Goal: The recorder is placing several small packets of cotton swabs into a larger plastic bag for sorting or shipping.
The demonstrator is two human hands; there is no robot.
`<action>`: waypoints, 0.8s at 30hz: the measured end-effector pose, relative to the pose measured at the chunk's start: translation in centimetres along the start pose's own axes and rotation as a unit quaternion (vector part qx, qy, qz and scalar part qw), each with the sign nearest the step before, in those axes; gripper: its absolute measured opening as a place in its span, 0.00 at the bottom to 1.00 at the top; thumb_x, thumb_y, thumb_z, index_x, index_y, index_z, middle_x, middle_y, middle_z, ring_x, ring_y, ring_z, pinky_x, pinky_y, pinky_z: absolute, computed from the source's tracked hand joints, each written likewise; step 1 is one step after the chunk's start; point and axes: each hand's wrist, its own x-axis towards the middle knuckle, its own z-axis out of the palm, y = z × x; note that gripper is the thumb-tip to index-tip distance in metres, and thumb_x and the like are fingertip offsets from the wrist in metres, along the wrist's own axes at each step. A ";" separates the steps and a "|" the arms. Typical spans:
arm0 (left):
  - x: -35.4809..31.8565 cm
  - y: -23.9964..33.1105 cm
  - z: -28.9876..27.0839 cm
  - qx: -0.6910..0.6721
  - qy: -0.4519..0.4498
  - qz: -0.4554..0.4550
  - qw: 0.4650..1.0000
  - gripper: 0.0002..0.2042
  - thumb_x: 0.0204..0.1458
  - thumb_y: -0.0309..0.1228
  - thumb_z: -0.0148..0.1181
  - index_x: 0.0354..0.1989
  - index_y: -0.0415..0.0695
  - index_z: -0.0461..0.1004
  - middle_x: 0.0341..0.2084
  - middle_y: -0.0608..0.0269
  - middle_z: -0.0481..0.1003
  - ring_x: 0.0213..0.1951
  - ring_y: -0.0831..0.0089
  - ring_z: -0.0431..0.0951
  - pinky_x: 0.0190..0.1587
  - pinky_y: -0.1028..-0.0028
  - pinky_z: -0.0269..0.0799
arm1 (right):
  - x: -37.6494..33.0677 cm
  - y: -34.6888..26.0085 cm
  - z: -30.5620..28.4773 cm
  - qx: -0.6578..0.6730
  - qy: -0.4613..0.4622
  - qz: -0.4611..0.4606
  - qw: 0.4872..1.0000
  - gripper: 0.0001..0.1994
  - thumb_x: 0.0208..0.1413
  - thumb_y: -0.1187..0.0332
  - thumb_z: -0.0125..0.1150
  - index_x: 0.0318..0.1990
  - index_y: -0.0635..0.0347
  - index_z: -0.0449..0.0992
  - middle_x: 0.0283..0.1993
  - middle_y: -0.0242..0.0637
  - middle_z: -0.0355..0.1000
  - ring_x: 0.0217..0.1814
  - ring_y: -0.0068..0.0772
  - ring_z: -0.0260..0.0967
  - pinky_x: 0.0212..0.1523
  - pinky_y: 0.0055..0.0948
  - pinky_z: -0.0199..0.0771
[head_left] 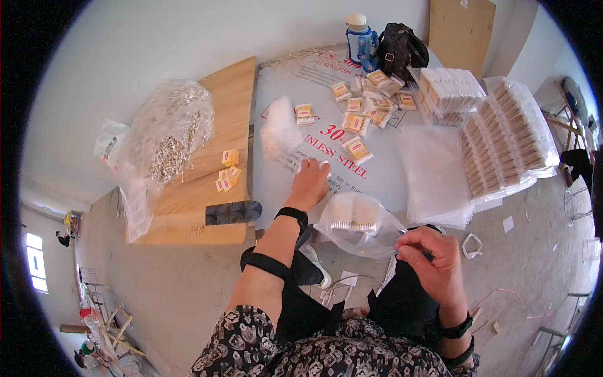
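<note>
My right hand (433, 257) pinches the edge of a clear plastic bag (392, 231) at the table's front edge. Inside the bag lies a bundle of cotton swabs (353, 215). Reaching over the metal-topped table, my left hand (311, 182) has its fingers curled round something whitish that is mostly hidden. Just beyond it is a blurred white, see-through item (281, 129). One small swab pack with a yellow label (304, 114) lies close by, and several more packs (357, 124) are scattered farther right.
Flat clear bags (436, 169) lie at the right, beside large bagged stacks of swabs (509, 132). On the left, a wooden board (223, 125) holds a big bag of loose swabs (173, 138), yellow labels (228, 173) and a dark strip (233, 212). A bottle (360, 44) and black backpack (402, 50) stand behind.
</note>
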 end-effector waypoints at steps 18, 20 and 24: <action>-5.1 1.6 -0.9 -0.059 -0.060 -0.119 0.989 0.32 0.34 0.24 0.61 0.55 0.47 0.63 0.55 0.47 0.61 0.52 0.45 0.63 0.49 0.56 0.69 | -3.7 0.4 5.7 -0.035 -0.252 -0.127 0.959 0.05 0.49 0.76 0.61 0.35 0.65 0.76 0.28 0.35 0.73 0.28 0.25 0.70 0.29 0.23 0.68; -5.7 0.7 0.1 -0.054 -0.049 -0.136 0.988 0.30 0.34 0.23 0.61 0.53 0.45 0.65 0.52 0.47 0.63 0.48 0.46 0.66 0.48 0.57 0.70 | -3.8 2.2 6.6 0.005 -0.310 0.003 0.951 0.05 0.51 0.75 0.59 0.36 0.65 0.76 0.29 0.34 0.74 0.29 0.23 0.70 0.30 0.23 0.69; -8.8 -1.4 1.6 -0.490 -0.001 -0.225 0.843 0.27 0.34 0.20 0.56 0.50 0.43 0.66 0.41 0.53 0.69 0.37 0.53 0.72 0.37 0.61 0.73 | -3.5 7.5 9.1 0.126 -0.307 0.167 0.928 0.10 0.56 0.66 0.57 0.33 0.68 0.74 0.25 0.31 0.73 0.27 0.19 0.69 0.30 0.22 0.72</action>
